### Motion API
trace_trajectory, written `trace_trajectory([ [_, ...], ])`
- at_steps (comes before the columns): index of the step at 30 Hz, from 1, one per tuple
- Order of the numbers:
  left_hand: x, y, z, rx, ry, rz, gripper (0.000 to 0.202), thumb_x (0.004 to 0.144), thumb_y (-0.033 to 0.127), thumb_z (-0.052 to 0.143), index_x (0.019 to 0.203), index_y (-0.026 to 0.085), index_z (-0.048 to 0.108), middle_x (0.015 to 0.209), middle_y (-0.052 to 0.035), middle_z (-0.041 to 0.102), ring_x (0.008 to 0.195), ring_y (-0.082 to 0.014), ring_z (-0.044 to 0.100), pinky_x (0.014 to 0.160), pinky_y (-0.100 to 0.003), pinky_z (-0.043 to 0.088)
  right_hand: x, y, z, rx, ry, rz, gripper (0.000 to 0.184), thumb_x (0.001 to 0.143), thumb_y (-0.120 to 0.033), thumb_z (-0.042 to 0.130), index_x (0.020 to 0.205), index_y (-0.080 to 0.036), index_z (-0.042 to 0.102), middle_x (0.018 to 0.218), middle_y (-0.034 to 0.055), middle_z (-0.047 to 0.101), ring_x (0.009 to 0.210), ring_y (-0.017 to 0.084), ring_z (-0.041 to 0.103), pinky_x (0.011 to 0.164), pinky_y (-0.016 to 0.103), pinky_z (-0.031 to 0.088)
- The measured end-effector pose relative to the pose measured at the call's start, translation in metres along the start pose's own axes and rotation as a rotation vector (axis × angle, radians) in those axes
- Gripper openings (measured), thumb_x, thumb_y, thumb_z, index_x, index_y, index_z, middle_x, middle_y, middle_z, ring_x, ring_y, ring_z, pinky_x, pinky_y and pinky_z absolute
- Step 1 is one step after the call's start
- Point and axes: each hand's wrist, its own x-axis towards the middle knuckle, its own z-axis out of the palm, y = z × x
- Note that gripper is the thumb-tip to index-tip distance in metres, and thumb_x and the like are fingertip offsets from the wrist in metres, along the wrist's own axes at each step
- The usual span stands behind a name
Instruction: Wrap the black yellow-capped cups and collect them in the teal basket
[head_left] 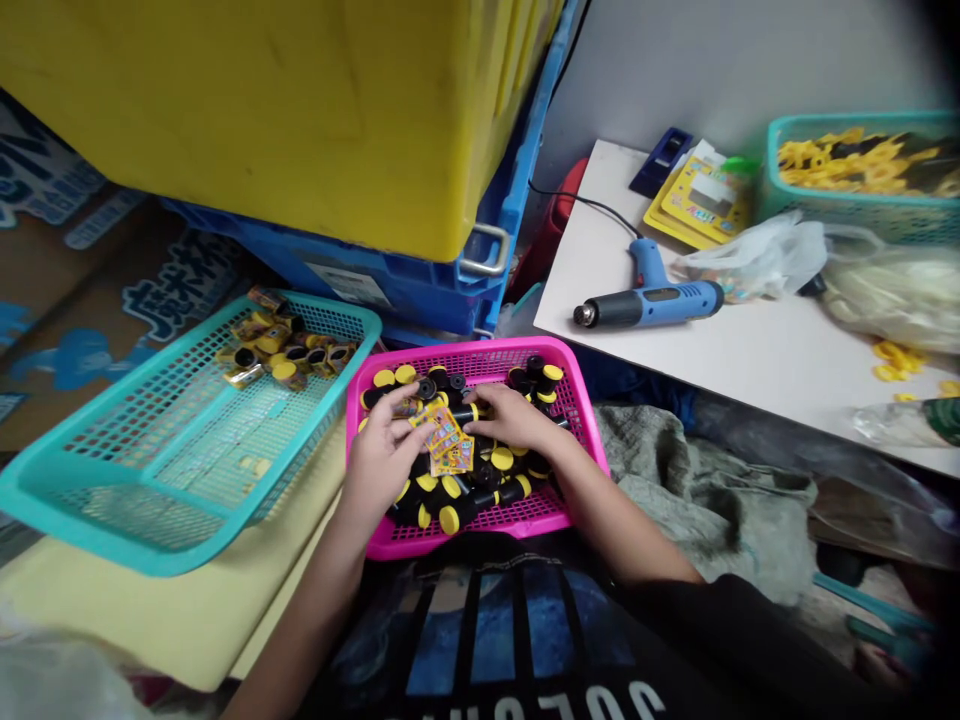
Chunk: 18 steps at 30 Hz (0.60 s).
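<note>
My left hand (385, 446) is closed on a few small yellow printed labels (442, 432), pinched between thumb and fingers and fanned out. They are over a pink plastic basket (589, 425) on my lap. My right hand (511, 416) is at the basket's middle, its thumb and fingers around the yellow end of a black cylinder (463, 413). Many similar black cylinders with yellow ends (450, 518) lie jumbled in the basket, some hidden beneath my hands.
At left, a teal basket (161, 560) holds label-wrapped pieces (286, 372). Yellow and blue crates (375, 262) rise ahead. On the white table (600, 210) at right lie a blue heat gun (660, 303), plastic bags (772, 255) and a teal basket of yellow parts (862, 165).
</note>
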Motion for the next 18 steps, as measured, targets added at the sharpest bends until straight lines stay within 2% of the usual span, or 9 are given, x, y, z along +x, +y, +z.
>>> trace_trajectory([
  [3,-0.001,-0.003,-0.002,0.044,-0.060,0.005,0.024,0.072,0.032,0.070,0.091,0.019,0.065,0.066,0.0003,0.070,0.054,-0.0145,0.064,0.055,-0.026,0.054,-0.017,0.003,-0.005,0.205,0.053,0.029,0.045,0.074,-0.030,0.071,0.113,-0.012,0.057,0.102,0.0044,0.057,0.084,0.005,0.053,0.082,0.019,0.045],
  [5,-0.003,-0.003,-0.005,0.143,-0.041,0.104,0.013,0.072,0.032,0.069,0.075,0.019,0.068,0.081,-0.0041,0.073,0.068,-0.0173,0.068,0.066,-0.030,0.057,-0.028,0.004,-0.010,0.359,0.076,0.014,0.053,0.073,-0.033,0.072,0.117,-0.012,0.053,0.101,0.0042,0.057,0.082,0.003,0.053,0.078,0.015,0.045],
  [7,-0.004,-0.001,-0.008,0.252,0.020,0.237,0.010,0.071,0.031,0.069,0.069,0.021,0.071,0.095,-0.0053,0.073,0.087,-0.0202,0.068,0.082,-0.034,0.055,-0.036,0.002,-0.015,0.502,0.081,-0.002,0.056,0.071,-0.040,0.073,0.114,-0.011,0.051,0.097,0.0038,0.056,0.080,0.002,0.052,0.074,0.013,0.045],
  [8,-0.005,-0.001,-0.010,0.283,0.047,0.264,0.010,0.071,0.031,0.070,0.069,0.022,0.073,0.096,-0.0050,0.072,0.090,-0.0203,0.067,0.086,-0.035,0.054,-0.039,0.000,-0.017,0.580,0.083,-0.006,0.057,0.071,-0.042,0.073,0.112,-0.010,0.050,0.095,0.0036,0.056,0.079,0.002,0.052,0.073,0.012,0.045],
  [10,-0.007,0.001,-0.011,0.260,0.079,0.208,0.015,0.070,0.031,0.072,0.080,0.022,0.074,0.086,-0.0036,0.072,0.081,-0.0185,0.068,0.081,-0.034,0.055,-0.042,-0.005,-0.018,0.724,0.092,-0.013,0.056,0.071,-0.045,0.073,0.108,-0.010,0.049,0.095,0.0036,0.055,0.080,0.002,0.054,0.074,0.012,0.047],
  [13,-0.008,0.002,-0.009,0.104,0.075,0.058,0.048,0.068,0.030,0.074,0.115,0.020,0.064,0.067,0.0016,0.069,0.065,-0.0154,0.066,0.066,-0.028,0.055,-0.043,-0.012,-0.016,0.856,0.111,-0.024,0.060,0.070,-0.046,0.074,0.110,-0.011,0.048,0.094,0.0035,0.056,0.077,0.001,0.055,0.071,0.011,0.048],
  [14,-0.008,0.002,-0.009,0.057,0.067,0.041,0.054,0.068,0.029,0.075,0.120,0.020,0.060,0.063,0.0028,0.068,0.063,-0.0151,0.066,0.064,-0.026,0.054,-0.043,-0.013,-0.014,0.880,0.114,-0.029,0.061,0.070,-0.048,0.074,0.111,-0.011,0.048,0.092,0.0030,0.056,0.073,0.001,0.054,0.068,0.011,0.048],
  [16,-0.009,0.003,-0.008,0.005,0.048,0.034,0.045,0.071,0.030,0.073,0.113,0.019,0.062,0.065,0.0016,0.070,0.062,-0.0146,0.067,0.063,-0.025,0.054,-0.042,-0.016,-0.010,0.914,0.119,-0.045,0.064,0.071,-0.053,0.072,0.114,-0.011,0.048,0.085,0.0019,0.055,0.066,0.000,0.052,0.062,0.011,0.047],
  [18,-0.010,0.005,-0.008,0.014,0.042,0.044,0.027,0.074,0.033,0.070,0.097,0.018,0.068,0.072,-0.0017,0.073,0.062,-0.0145,0.067,0.063,-0.025,0.055,-0.041,-0.019,-0.007,0.923,0.115,-0.059,0.066,0.073,-0.058,0.069,0.114,-0.011,0.049,0.079,0.0015,0.053,0.063,0.000,0.050,0.060,0.012,0.046],
])
